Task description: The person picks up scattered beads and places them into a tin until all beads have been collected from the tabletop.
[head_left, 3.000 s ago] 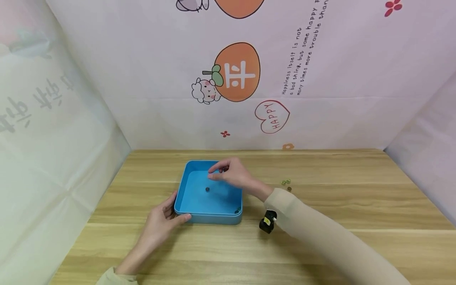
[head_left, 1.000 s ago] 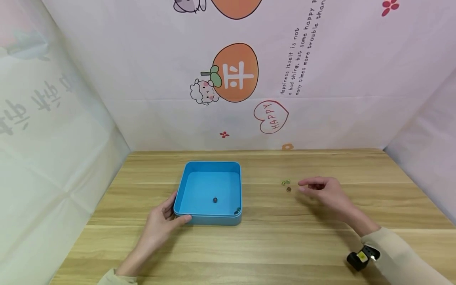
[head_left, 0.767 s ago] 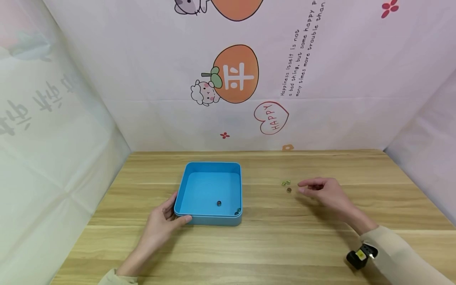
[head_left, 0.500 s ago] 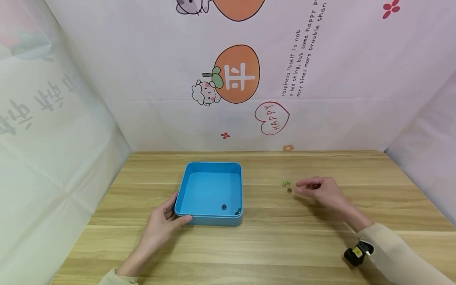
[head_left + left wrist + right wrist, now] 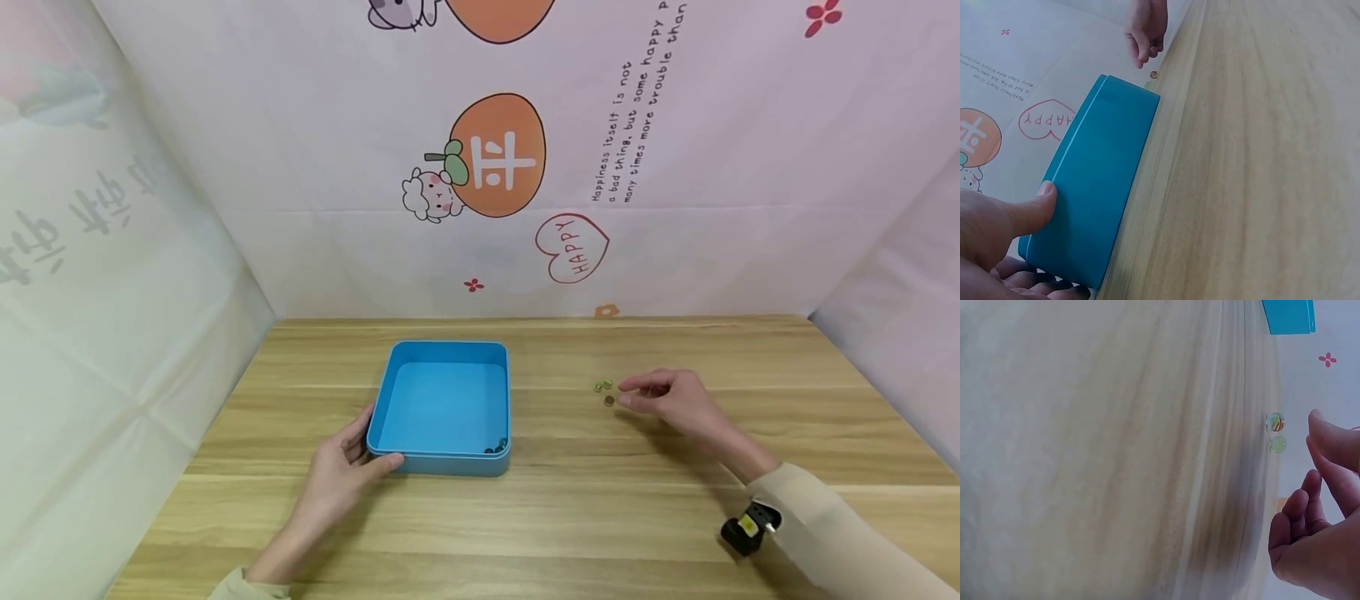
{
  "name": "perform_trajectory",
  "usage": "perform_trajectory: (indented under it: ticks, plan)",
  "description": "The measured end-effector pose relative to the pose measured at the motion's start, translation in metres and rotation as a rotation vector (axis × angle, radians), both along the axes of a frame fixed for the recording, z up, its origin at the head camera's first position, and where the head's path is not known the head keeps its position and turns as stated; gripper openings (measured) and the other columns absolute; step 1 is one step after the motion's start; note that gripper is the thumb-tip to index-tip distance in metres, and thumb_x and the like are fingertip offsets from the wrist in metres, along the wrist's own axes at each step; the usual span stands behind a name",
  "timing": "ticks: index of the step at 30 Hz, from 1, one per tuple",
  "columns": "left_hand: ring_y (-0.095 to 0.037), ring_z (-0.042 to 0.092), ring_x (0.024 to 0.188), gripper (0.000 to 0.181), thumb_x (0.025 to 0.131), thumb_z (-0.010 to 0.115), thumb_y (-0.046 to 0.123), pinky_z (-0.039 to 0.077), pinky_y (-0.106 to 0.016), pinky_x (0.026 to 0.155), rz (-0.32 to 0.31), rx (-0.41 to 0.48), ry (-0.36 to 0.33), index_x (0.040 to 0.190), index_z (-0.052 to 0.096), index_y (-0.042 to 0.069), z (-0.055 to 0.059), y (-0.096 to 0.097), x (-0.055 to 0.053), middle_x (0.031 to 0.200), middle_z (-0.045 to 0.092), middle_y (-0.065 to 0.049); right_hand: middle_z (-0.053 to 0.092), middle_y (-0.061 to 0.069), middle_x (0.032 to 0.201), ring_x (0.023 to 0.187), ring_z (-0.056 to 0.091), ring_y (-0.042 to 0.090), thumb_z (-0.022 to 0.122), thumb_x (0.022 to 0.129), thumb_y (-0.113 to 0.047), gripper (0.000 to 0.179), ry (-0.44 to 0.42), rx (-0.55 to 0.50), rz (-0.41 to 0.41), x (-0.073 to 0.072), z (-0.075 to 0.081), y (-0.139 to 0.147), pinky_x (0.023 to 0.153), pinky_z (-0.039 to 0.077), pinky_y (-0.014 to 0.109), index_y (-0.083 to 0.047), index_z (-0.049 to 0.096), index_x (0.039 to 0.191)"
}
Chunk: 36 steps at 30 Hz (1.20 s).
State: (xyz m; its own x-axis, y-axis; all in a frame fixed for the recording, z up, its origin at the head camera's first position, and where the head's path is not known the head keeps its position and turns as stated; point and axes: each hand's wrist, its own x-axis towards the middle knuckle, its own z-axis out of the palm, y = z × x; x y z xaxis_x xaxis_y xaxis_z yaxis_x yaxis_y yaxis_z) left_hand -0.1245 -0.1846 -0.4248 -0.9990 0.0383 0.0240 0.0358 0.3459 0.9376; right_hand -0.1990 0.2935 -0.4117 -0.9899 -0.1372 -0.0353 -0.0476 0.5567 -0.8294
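Observation:
My left hand [image 5: 339,477] grips the near left corner of a blue square box [image 5: 450,464], thumb on the front wall and fingers at the left side; the left wrist view shows the same hold. Dark marbles [image 5: 499,446] sit together in the box's near right corner. On the table to the right lie two greenish marbles [image 5: 603,386] and a brownish marble [image 5: 609,401]. Just right of them is my right hand [image 5: 667,400], thumb and index finger apart with nothing between them, other fingers loosely curled. In the right wrist view, clear marbles [image 5: 1277,422] appear ahead of its fingertips.
The wooden table [image 5: 570,525] meets a printed white cloth [image 5: 360,258] at the back, and more white cloth hangs on both sides. A small black camera [image 5: 742,533] is on my right wrist.
My right hand has left its place over the box and now is beside the table marbles, lately edging left. A dark marble has rolled to the box's near right corner. The left hand keeps its grip.

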Motion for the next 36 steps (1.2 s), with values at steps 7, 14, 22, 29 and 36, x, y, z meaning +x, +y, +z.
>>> perform_trajectory:
  ticks: [7, 14, 22, 29, 36]
  plan:
    - [-0.036, 0.041, 0.145, 0.089, 0.091, 0.086, 0.011, 0.045, -0.044, 0.11, 0.004, -0.012, -0.008, 0.161, 0.034, -0.004, 0.0, -0.001, 0.001, 0.165, 0.032, -0.022, 0.067, 0.014, 0.108, 0.09, 0.056, 0.023, 0.084, 0.094, -0.025, 0.041, -0.009, -0.004, -0.003, -0.003, -0.002, 0.0, 0.062, 0.048, 0.026, 0.002, 0.076, 0.123]
    - [-0.036, 0.042, 0.145, 0.09, 0.09, 0.087, 0.012, 0.046, -0.044, 0.109, 0.01, -0.013, -0.014, 0.161, 0.034, -0.004, 0.0, -0.001, 0.001, 0.165, 0.033, -0.022, 0.068, 0.014, 0.113, 0.089, 0.054, 0.024, 0.086, 0.092, -0.022, 0.035, -0.001, 0.022, 0.004, -0.006, -0.005, -0.003, 0.063, 0.048, 0.026, -0.002, 0.078, 0.119]
    - [-0.036, 0.043, 0.144, 0.089, 0.09, 0.087, 0.011, 0.046, -0.044, 0.109, 0.015, -0.01, -0.013, 0.161, 0.035, -0.005, 0.0, -0.001, 0.001, 0.164, 0.034, -0.023, 0.07, 0.012, 0.112, 0.09, 0.055, 0.024, 0.086, 0.091, -0.021, 0.031, 0.024, 0.082, 0.028, -0.01, -0.005, -0.008, 0.069, 0.048, 0.029, -0.003, 0.08, 0.115]
    - [-0.036, 0.043, 0.144, 0.089, 0.09, 0.087, 0.011, 0.046, -0.044, 0.109, 0.017, -0.014, -0.014, 0.161, 0.035, -0.004, 0.001, 0.0, 0.001, 0.164, 0.034, -0.024, 0.073, 0.01, 0.108, 0.09, 0.058, 0.023, 0.085, 0.092, -0.016, 0.021, 0.096, 0.119, 0.064, -0.013, -0.01, -0.01, 0.071, 0.049, 0.028, -0.004, 0.082, 0.109]
    - [-0.036, 0.043, 0.144, 0.089, 0.09, 0.087, 0.011, 0.046, -0.044, 0.109, 0.016, -0.001, -0.014, 0.161, 0.035, -0.005, 0.001, 0.0, 0.001, 0.164, 0.035, -0.023, 0.073, 0.009, 0.104, 0.086, 0.058, 0.021, 0.085, 0.092, -0.014, 0.017, 0.114, 0.13, 0.064, -0.014, -0.012, -0.01, 0.068, 0.049, 0.027, -0.004, 0.083, 0.106]
